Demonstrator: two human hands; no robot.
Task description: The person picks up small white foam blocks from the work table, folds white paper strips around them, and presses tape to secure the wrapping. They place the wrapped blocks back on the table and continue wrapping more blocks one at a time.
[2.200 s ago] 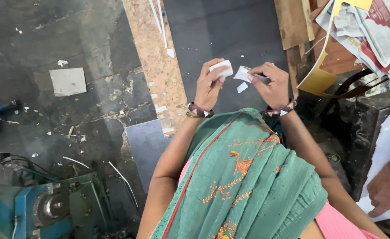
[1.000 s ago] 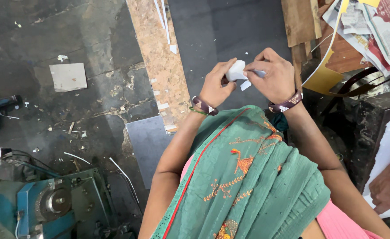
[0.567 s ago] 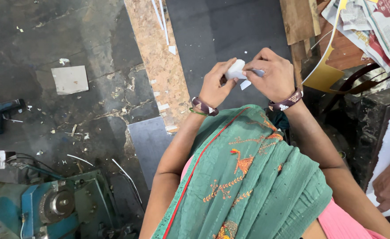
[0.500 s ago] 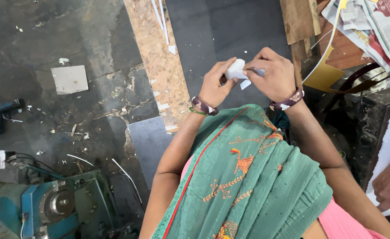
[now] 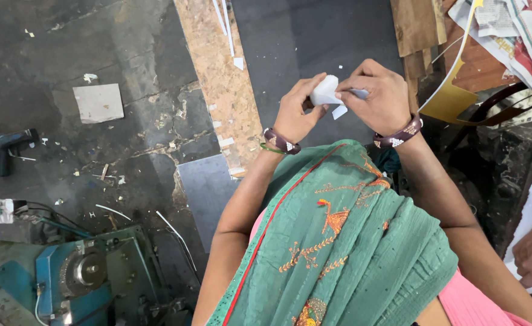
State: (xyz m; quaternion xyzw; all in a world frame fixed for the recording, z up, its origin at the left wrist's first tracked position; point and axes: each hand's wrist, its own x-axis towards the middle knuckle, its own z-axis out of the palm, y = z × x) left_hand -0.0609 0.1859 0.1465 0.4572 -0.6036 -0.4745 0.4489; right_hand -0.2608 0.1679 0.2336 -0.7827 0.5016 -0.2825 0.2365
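Item: small white piece point(image 5: 325, 92), card or foam by its look, held up over the dark floor mat point(image 5: 314, 36).

Left hand point(image 5: 296, 111): fingers closed on the piece from the left, thumb and fingertips pinching it.

Right hand point(image 5: 379, 96): closed around a thin grey tool point(image 5: 357, 93), perhaps a blade or pen, whose tip meets the piece's right edge. A loose white flap point(image 5: 339, 112) hangs just below the piece.

Change: two seconds ago the hands are apart, each with its own white bit; since a second ago they are joined on the piece and hardly shift. By that, the work on the piece looks mid-way, not finished.

Relative to the mat: a chipboard strip point(image 5: 217, 78) lies along its left side, a grey square sheet point(image 5: 98, 102) well left of that, a blue machine point(image 5: 84, 278) far below-left, newspapers point(image 5: 519, 36) to the right. Green shawl point(image 5: 338, 241) below the hands.
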